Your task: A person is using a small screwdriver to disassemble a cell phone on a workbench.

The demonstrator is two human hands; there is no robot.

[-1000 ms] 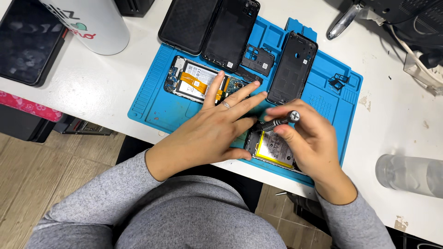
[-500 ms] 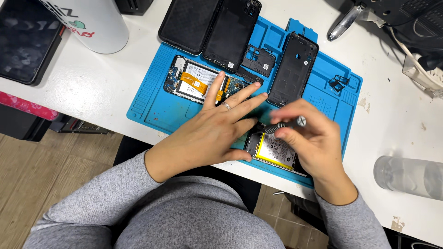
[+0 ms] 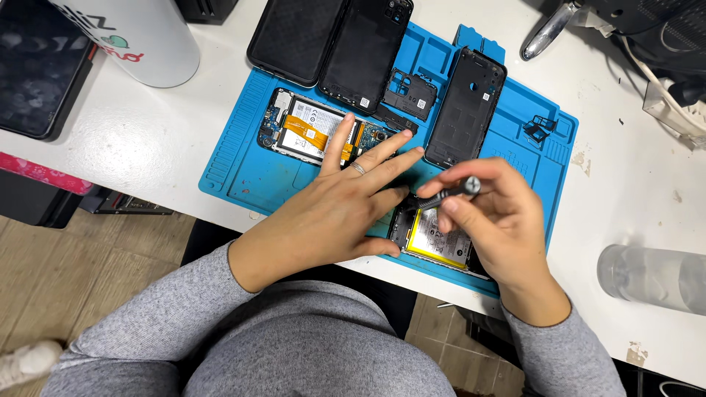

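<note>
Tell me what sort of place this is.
Most likely a phone repair bench. A blue silicone work mat lies on a white table, several opened phones with exposed batteries lie on it, and the right hand holds a small dark screwdriver.

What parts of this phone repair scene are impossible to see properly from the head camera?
- Screwdriver tip: hidden between the left hand and right hand.
- Opened phone with the yellow battery: its top end and right side are covered by both hands.
- Second opened phone: its right end lies under the left fingers.
- Clear bottle: cut off by the right edge.
- Small parts on the blue mat: too small to identify.
</note>
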